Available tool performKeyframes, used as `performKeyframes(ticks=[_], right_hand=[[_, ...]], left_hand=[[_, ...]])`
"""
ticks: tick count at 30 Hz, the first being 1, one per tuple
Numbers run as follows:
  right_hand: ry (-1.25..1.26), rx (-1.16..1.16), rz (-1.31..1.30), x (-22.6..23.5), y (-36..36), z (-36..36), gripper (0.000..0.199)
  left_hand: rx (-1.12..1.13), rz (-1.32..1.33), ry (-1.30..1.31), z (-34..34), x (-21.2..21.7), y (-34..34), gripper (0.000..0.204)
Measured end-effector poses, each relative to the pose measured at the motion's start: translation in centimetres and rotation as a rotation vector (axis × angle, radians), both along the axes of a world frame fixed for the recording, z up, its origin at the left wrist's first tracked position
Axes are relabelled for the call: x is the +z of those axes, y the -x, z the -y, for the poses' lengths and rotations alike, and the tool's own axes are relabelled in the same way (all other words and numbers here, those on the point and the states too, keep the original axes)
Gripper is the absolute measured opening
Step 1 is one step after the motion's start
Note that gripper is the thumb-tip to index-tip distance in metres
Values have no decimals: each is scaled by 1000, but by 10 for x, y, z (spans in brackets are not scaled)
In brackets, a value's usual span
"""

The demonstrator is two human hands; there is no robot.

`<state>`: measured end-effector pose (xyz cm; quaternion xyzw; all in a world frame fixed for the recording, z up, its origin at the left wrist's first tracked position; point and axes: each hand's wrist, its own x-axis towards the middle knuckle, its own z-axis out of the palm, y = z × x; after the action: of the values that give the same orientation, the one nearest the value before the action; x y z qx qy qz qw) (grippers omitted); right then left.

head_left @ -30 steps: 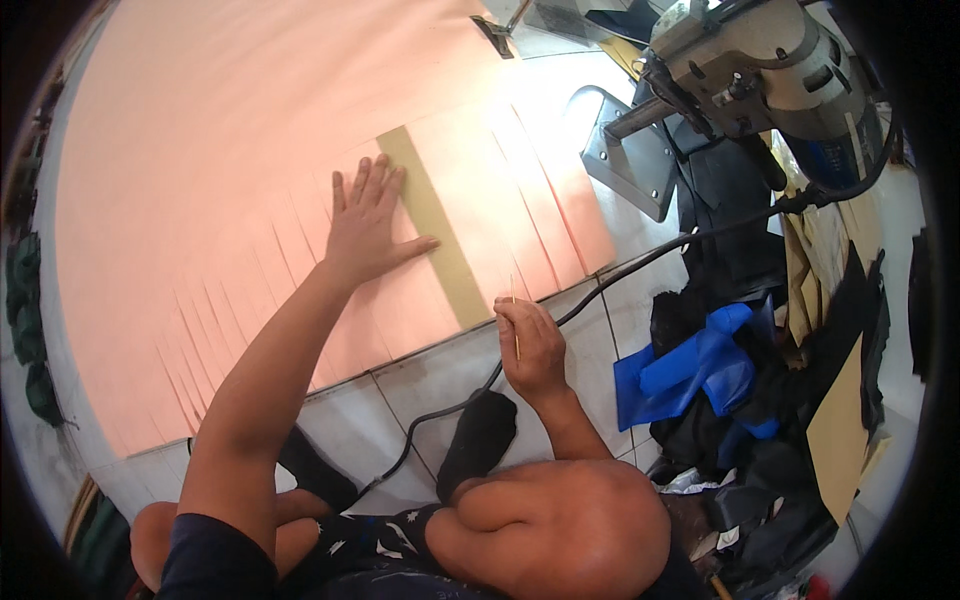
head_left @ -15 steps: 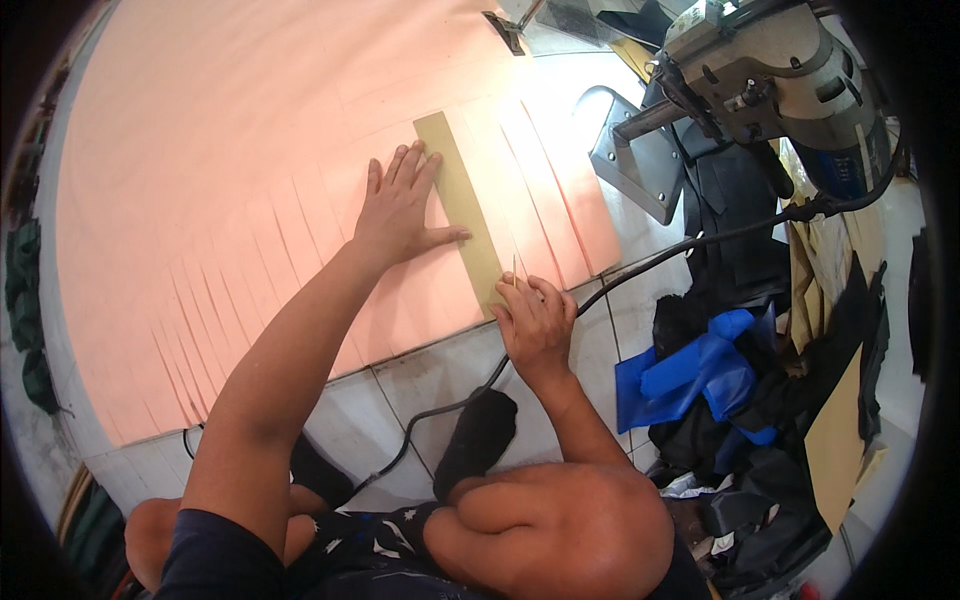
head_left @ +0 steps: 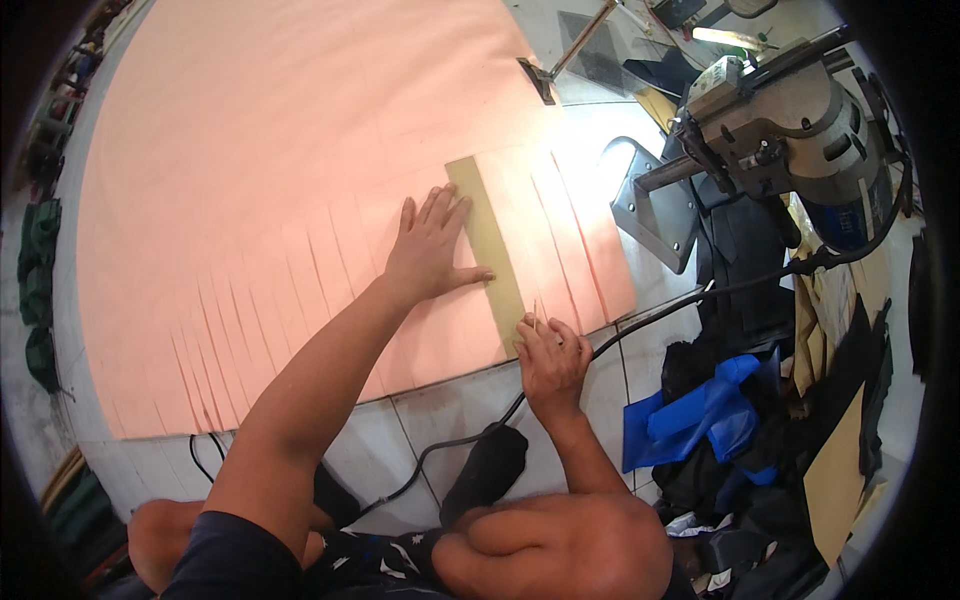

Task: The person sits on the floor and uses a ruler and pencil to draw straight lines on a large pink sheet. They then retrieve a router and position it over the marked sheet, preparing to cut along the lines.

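My left hand lies with fingers spread on a narrow olive-tan strip, its palm resting partly on a large pink sheet. Along the strip's right edge, close to its near end, my right hand pinches a thin pale pen-like stick. The stick's lower end is hidden by my fingers. Several dark slanting lines or slits run across the sheet on both sides of the strip; I cannot tell which they are.
To the right stands a grey motor-driven machine with a flat metal base. Its black cable runs along the sheet's near edge and over the tiled floor. Blue scrap and black pieces lie heaped at right. A metal clamp touches the sheet's far edge.
The whole view has shifted, so the sheet, strip and machine appear lower and farther right. Both hands keep nearly the same places along the strip.
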<state>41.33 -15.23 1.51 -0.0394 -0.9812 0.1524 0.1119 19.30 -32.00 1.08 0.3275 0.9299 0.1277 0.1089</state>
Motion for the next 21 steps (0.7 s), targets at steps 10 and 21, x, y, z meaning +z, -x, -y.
performKeyframes(ticks=[10, 21], right_hand=[[1, 5, -25, 3, 4, 1, 33], [34, -29, -45, 7, -4, -6, 34]], left_hand=[[12, -6, -47, -1, -1, 3, 118], [10, 25, 89, -7, 12, 9, 119]])
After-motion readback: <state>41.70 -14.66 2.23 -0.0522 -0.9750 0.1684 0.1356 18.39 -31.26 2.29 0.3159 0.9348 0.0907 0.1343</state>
